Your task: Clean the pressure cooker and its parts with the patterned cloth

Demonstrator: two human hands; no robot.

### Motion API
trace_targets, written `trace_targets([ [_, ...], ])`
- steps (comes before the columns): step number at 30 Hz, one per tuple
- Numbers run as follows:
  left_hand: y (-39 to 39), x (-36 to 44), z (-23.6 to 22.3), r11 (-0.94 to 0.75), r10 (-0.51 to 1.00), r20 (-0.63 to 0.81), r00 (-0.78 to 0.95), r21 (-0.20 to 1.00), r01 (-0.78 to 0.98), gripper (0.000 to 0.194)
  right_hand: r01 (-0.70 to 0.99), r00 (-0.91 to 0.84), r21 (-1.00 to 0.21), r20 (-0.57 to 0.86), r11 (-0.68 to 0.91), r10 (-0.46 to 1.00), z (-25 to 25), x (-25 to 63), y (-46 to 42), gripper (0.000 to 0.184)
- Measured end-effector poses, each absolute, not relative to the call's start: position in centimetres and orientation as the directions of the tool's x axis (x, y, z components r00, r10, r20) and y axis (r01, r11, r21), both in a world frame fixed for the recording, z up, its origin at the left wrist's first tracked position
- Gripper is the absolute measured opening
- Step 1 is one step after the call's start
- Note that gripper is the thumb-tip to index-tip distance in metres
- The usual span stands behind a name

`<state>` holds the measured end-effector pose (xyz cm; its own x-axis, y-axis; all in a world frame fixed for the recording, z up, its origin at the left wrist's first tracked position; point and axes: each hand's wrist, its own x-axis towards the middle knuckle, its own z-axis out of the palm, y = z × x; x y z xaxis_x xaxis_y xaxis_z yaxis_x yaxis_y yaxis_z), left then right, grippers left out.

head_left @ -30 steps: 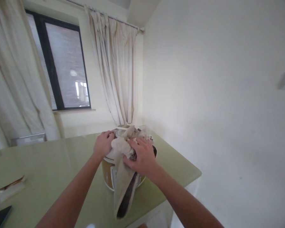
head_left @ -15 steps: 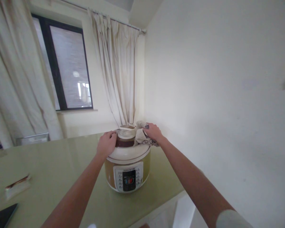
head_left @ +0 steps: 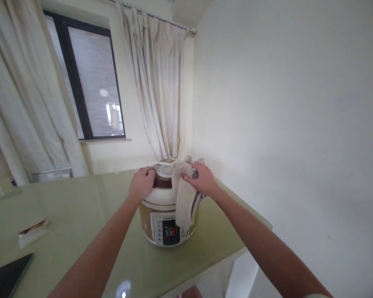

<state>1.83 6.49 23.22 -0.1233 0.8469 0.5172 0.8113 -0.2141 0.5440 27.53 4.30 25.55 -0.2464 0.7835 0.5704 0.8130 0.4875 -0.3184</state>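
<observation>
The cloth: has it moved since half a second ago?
Yes, down: the cloth now hangs over the upper right of the control panel, which was uncovered then.

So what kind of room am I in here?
Probably a dining room or kitchen at home: there's an electric cooker on a green-topped table, with long curtains beside a window.

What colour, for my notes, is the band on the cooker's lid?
The band is dark reddish brown, clearest in the head view.

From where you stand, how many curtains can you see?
2: the wide curtain left of the window, and the narrower curtain between window and corner.
</observation>
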Motion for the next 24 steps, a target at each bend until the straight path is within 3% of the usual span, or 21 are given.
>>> trace_targets([
  [3,6.4,1.9,23.2,-0.202,0.847,0.509,-0.152,0.573,0.794,0.05,0.86,-0.098,-0.415,0.435,0.296,0.895,27.1,28.5,8.0,0.038],
  [7,6.4,1.9,23.4,-0.195,0.85,0.503,-0.156,0.576,0.793,0.051,0.92,-0.023,-0.366,0.312,0.142,0.95,28.2,28.5,9.7,0.044],
  [11,6.4,1.9,23.5,-0.183,0.857,0.491,-0.154,0.57,0.801,0.051,0.944,-0.152,-0.205,0.428,0.26,0.891,27.9,27.4,6.4,0.045],
  [15,6.6,1.7,23.3,-0.206,0.857,0.499,-0.126,0.557,0.805,0.052,0.834,-0.441,-0.061,0.525,0.549,0.728,26.8,26.7,1.5,0.042],
  [17,6.7,1.6,23.2,-0.221,0.855,0.506,-0.113,0.554,0.803,0.052,0.722,-0.546,-0.098,0.528,0.685,0.651,26.5,27.0,0.8,0.037],
  [19,6.6,1.6,23.1,-0.219,0.856,0.504,-0.119,0.561,0.798,0.053,0.695,-0.52,-0.19,0.532,0.693,0.668,26.4,27.6,2.0,0.031],
  [22,6.5,1.6,23.2,-0.207,0.858,0.495,-0.138,0.578,0.79,0.053,0.807,-0.314,-0.318,0.483,0.498,0.817,27.0,28.7,6.3,0.031],
  [24,6.4,1.7,23.3,-0.213,0.857,0.497,-0.136,0.582,0.785,0.053,0.874,-0.194,-0.341,0.408,0.346,0.892,27.7,29.3,9.3,0.035],
])
